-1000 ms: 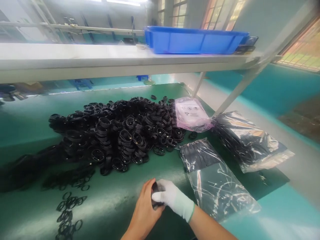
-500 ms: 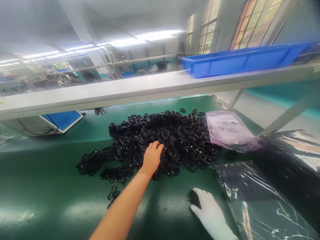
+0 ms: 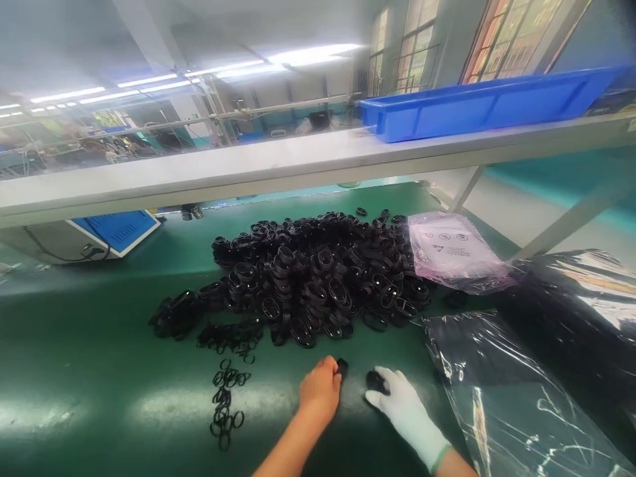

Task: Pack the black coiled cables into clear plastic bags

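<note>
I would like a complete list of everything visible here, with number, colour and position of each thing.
Looped pieces: many, black, heaped mid-table
Small rings: many, black, left of hands
Table: one, green, beneath the heap
Pink-tinted bag: one, printed, right of heap
Clear bag: one, dark contents, right front
Wrapped bundle: dark, far right, count unclear
Shelf: one, white, above table
Bin: one, blue, on shelf
Box: one, blue and grey, left
Lights: several, white, overhead
Windows: several, upper right
Background equipment: too blurred to count
Left hand: one, bare, holding black piece
Right hand: one, white-gloved, holding another
</note>
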The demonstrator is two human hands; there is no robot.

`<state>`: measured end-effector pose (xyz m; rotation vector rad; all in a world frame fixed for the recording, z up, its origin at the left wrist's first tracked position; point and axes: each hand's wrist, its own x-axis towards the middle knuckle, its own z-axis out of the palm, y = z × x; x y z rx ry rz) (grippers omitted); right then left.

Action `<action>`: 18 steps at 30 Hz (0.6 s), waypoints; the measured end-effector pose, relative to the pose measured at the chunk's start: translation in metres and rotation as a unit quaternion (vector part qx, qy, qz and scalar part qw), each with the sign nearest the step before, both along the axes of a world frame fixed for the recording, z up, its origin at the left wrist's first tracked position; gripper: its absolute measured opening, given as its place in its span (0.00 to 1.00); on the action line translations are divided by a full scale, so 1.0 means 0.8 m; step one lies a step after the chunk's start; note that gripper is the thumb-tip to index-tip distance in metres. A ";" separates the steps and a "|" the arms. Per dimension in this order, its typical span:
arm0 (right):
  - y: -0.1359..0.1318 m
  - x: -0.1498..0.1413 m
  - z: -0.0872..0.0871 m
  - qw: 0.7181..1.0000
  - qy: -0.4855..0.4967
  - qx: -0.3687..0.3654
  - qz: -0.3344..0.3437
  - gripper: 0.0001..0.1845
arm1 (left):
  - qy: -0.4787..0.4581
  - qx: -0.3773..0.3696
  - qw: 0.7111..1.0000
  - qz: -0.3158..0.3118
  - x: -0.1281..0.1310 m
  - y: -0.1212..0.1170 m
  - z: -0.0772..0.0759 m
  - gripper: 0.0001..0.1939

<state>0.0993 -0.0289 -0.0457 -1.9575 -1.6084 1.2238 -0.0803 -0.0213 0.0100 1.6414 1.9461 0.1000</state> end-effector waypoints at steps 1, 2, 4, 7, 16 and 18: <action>0.000 0.001 -0.002 0.999 0.034 -0.016 -0.016 0.27 | -0.080 -0.014 0.996 0.043 0.010 -0.011 -0.017 0.03; 0.001 0.003 -0.002 0.996 0.070 -0.041 -0.029 0.28 | -0.157 -0.029 0.984 0.084 0.020 -0.018 -0.031 0.01; 0.004 0.007 -0.001 0.987 0.125 -0.094 -0.049 0.29 | -0.276 -0.056 0.949 0.138 0.040 -0.025 -0.050 0.03; 0.008 0.013 0.003 0.979 0.152 -0.127 -0.057 0.30 | -0.341 -0.092 0.922 0.156 0.062 -0.023 -0.062 0.04; 0.006 0.011 0.006 0.979 0.148 -0.123 -0.061 0.31 | -0.463 -0.135 0.859 0.172 0.069 -0.020 -0.066 0.10; 0.006 0.008 0.007 0.980 0.146 -0.120 -0.066 0.30 | -0.486 -0.160 0.843 0.165 0.064 -0.019 -0.063 0.12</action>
